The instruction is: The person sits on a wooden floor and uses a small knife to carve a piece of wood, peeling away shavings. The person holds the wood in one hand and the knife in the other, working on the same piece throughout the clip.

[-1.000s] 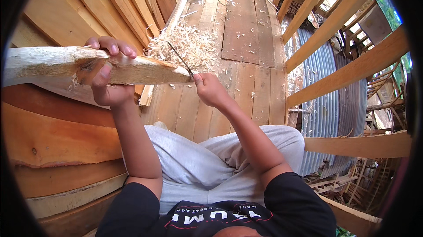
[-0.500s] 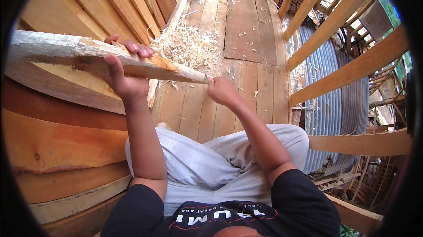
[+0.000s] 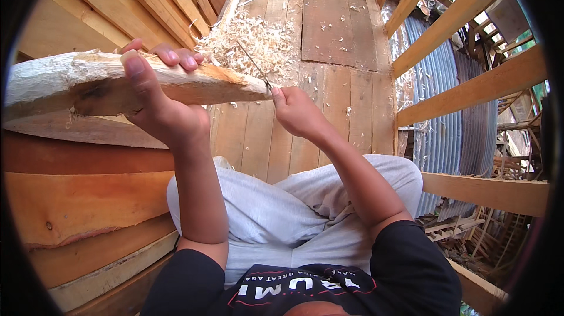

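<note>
A thick pale wooden pole [image 3: 88, 87], peeled and partly shaved, runs from the left edge toward the middle and narrows at its right end. My left hand [image 3: 167, 96] is closed round it from below, thumb on the near side and fingertips over the top. At the narrow end my right hand [image 3: 298, 110] is a closed fist round a knife [image 3: 252, 60]. Its thin dark blade points up and to the left, at the tip of the pole; the handle is hidden in my fingers.
A heap of curled wood shavings [image 3: 244, 43] lies on the plank floor [image 3: 329, 98] beyond the pole. Upright boards [image 3: 94, 184] line the left side. Slanted wooden railing bars [image 3: 470, 87] stand on the right, with corrugated metal sheets [image 3: 435, 81] outside them.
The knife blade, barely visible before, now shows beyond the pole's tip. The pole's left part looks larger and lower, and my left hand has shifted slightly with it.
</note>
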Tool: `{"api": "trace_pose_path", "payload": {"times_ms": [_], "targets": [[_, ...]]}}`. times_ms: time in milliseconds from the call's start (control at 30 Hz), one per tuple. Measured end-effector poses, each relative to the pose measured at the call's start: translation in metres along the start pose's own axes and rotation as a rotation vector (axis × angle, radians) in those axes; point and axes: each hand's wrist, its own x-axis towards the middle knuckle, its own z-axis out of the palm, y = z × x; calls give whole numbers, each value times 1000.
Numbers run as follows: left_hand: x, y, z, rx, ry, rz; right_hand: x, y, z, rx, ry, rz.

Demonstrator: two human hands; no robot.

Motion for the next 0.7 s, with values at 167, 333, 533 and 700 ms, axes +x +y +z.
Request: {"api": "trace_pose_path", "payload": {"times_ms": [167, 333, 533, 700], "targets": [[5, -3, 10, 47, 127, 4, 49, 117, 4, -125, 80, 164], [1, -1, 12, 57, 92, 35, 39, 70, 4, -22, 67, 33], [9, 2, 15, 178, 351, 78, 34, 48, 15, -16, 163, -160], [16, -5, 8, 163, 398, 56, 42, 54, 29, -1, 182, -128]]}}
